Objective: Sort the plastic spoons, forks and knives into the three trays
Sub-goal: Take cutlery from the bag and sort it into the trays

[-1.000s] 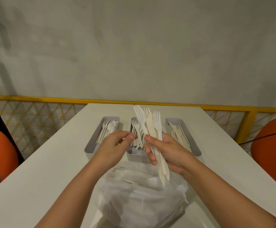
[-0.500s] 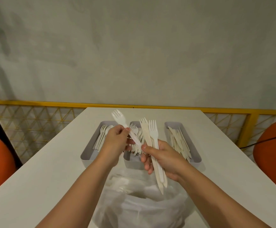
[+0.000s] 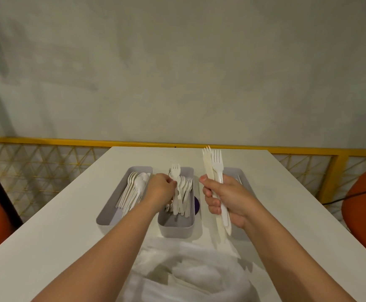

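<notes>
Three grey trays stand side by side on the white table. The left tray (image 3: 108,216) holds white spoons (image 3: 134,189). The middle tray (image 3: 175,228) holds several forks. The right tray (image 3: 242,174) is mostly hidden behind my right hand. My left hand (image 3: 160,189) is over the middle tray, shut on one white fork (image 3: 175,173) whose tines point away. My right hand (image 3: 225,197) hovers between the middle and right trays, shut on two upright forks (image 3: 213,166), one cream and one white.
A crumpled clear plastic bag (image 3: 195,273) with more cutlery lies at the table's near edge. A yellow mesh railing (image 3: 47,162) runs behind the table. Orange seats (image 3: 365,214) stand at both sides, with a black cable at the right one.
My left hand pulled one fork out of the right hand's bundle and carried it down over the middle tray. My right hand moved right with the two other forks.
</notes>
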